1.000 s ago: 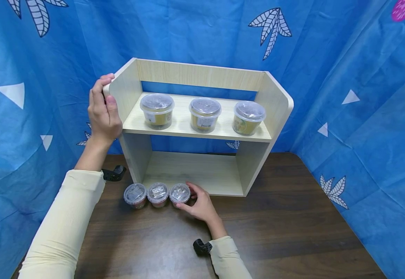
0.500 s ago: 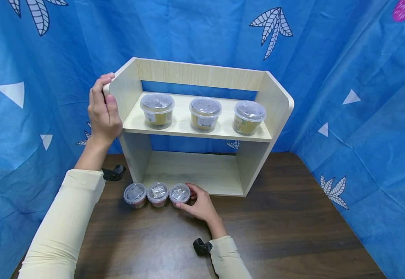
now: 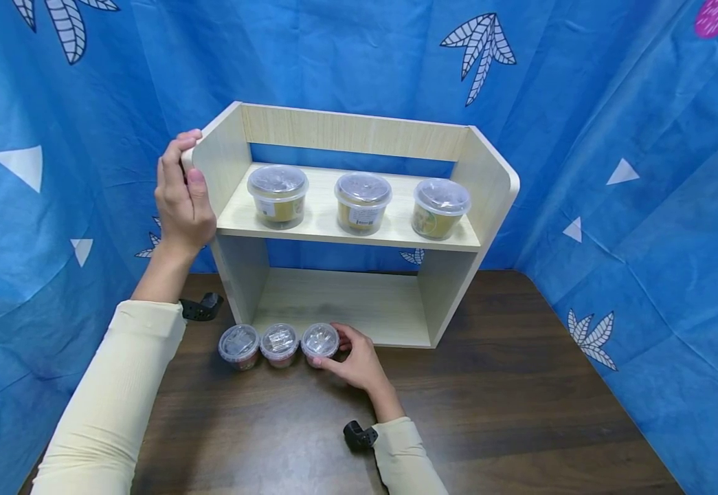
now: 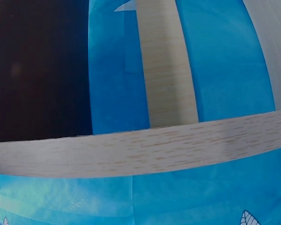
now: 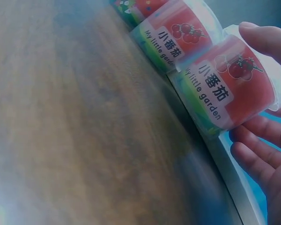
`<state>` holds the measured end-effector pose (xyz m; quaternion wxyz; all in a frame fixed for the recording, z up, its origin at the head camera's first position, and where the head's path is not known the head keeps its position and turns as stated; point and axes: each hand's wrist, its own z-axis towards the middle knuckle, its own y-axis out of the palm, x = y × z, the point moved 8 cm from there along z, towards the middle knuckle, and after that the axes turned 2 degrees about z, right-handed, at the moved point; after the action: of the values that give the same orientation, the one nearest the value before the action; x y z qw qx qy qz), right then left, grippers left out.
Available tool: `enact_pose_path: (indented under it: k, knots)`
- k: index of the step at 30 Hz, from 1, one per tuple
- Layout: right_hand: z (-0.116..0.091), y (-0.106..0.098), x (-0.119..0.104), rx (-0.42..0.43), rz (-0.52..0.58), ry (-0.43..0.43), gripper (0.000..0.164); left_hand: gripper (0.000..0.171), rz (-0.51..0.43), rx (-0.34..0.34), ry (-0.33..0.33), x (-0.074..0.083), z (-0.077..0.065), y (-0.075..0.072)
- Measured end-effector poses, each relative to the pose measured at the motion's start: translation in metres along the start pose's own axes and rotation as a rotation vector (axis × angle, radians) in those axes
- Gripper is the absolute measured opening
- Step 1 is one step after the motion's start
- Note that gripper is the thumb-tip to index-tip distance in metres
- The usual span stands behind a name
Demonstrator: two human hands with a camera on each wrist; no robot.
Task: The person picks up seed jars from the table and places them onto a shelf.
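Observation:
My right hand (image 3: 359,361) pinches the rightmost small clear-lidded plastic cup (image 3: 319,342) between thumb and fingers, just in front of the shelf. In the right wrist view this cup (image 5: 227,89) carries a red label with tomatoes and the words "My little garden". To its left stand a second small cup (image 3: 280,346) and a third (image 3: 240,347), close together on the table. Up at the left, my left hand (image 3: 182,196) holds the side panel of the pale wooden two-tier shelf (image 3: 349,236). The left wrist view shows the shelf's boards (image 4: 131,151) but no hand.
On the upper tier stand three larger lidded tubs with yellow labels: left (image 3: 278,197), middle (image 3: 363,203) and right (image 3: 441,208). The lower tier's board (image 3: 346,302) lies behind the small cups. A dark wooden table (image 3: 519,399) carries everything, with blue curtains (image 3: 359,55) around it.
The rightmost small cup has shifted very slightly up and to the right, with my right hand on it. My left hand, the shelf and the other cups look unchanged.

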<state>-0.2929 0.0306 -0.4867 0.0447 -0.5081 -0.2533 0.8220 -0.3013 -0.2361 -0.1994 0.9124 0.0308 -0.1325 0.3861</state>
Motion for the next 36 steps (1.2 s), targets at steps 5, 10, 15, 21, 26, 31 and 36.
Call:
enact_pose_path:
  k: [5,10,15,21,26,31,36]
  knots:
    - [0.001,-0.004,-0.001,0.021,0.008,-0.012,0.067,0.044,0.002,-0.006,-0.007,0.0,0.0,0.0]
    - [0.002,-0.009,-0.001,0.041,0.02,-0.003,0.066,0.043,0.001,-0.005,-0.01,0.001,0.0,0.0]
    - [0.002,-0.014,-0.001,0.068,0.017,-0.003,0.065,0.042,-0.01,0.007,-0.011,0.002,0.001,0.0]
    - [0.003,-0.021,0.003,0.103,0.012,0.015,0.065,0.043,0.002,0.006,-0.019,0.003,0.001,0.0]
    - [0.004,-0.026,0.006,0.129,0.017,0.035,0.065,0.043,0.001,0.011,-0.02,0.004,0.001,0.0]
    - [0.004,-0.032,0.01,0.163,-0.001,0.048,0.065,0.043,0.001,0.012,-0.021,0.004,0.001,0.001]
    - [0.003,-0.038,0.012,0.192,-0.007,0.041,0.066,0.042,-0.002,0.012,-0.02,0.004,0.001,0.001]
